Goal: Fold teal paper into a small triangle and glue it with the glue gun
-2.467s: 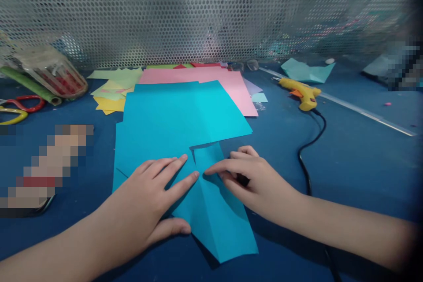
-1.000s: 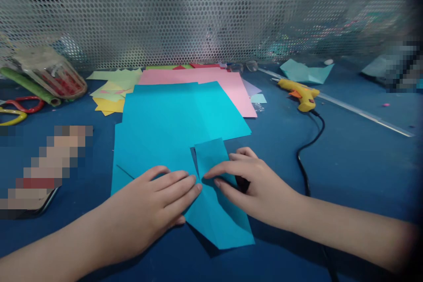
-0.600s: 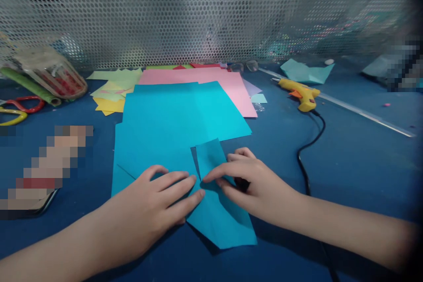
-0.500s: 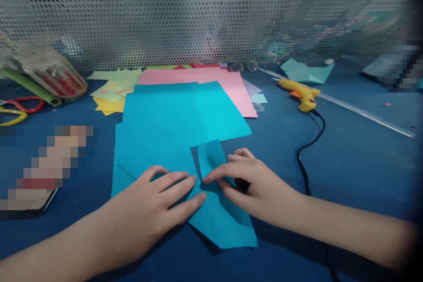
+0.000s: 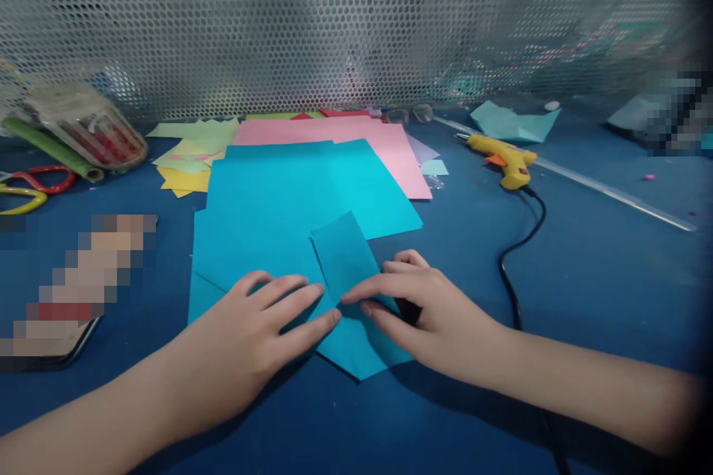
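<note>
A folded strip of blue paper (image 5: 346,252) lies at a slant over a stack of larger blue sheets (image 5: 278,193), its lower corner over the table. Across its left edge rests my left hand (image 5: 278,326), open, with fingers spread and lying flat. From the other side, the stretched index finger of my right hand (image 5: 415,304) presses on the strip close to my left fingertips. The right thumb lies apart on the same paper, while its outer fingers are bent and partly hidden.
Pink sheets (image 5: 401,156) lie behind the blue ones. To the right are a yellow glue gun (image 5: 504,157) with a black cord (image 5: 509,274) and a clear ruler (image 5: 613,193). At left: a tipped jar (image 5: 92,126), scissors (image 5: 47,178) and a blurred-out flat object (image 5: 83,289).
The blue strip has shifted up and left, and its lower end is drawn in from the table's front. The gap along its left side has narrowed. My left hand moved slightly; my right stays put.
</note>
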`<action>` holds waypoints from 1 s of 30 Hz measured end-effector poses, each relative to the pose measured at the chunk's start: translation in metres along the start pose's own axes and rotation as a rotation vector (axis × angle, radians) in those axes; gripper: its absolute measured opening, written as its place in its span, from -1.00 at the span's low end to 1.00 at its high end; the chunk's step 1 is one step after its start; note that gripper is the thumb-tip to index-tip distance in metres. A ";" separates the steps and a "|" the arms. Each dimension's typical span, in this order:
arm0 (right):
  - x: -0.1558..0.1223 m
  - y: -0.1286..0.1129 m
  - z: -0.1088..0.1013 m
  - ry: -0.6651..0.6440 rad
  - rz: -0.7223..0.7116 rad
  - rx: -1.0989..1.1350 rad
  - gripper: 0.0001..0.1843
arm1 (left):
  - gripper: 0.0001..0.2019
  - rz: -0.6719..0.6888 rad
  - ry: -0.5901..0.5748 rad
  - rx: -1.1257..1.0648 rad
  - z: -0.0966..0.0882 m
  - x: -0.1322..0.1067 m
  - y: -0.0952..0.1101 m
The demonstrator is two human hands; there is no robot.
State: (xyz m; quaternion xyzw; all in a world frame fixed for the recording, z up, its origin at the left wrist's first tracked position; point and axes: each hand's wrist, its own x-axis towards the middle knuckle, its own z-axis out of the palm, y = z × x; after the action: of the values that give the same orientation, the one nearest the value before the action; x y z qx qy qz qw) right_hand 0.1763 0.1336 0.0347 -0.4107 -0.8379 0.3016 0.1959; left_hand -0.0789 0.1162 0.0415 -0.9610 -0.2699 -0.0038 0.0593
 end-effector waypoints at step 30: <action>-0.003 0.002 0.002 -0.025 0.032 -0.028 -0.69 | -0.37 0.086 -0.096 -0.088 -0.009 0.000 -0.002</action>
State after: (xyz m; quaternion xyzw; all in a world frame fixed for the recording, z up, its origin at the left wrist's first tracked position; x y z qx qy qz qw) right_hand 0.1779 0.1317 0.0316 -0.4229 -0.8378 0.2981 0.1746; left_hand -0.0794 0.1166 0.0502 -0.9725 -0.2304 0.0332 0.0040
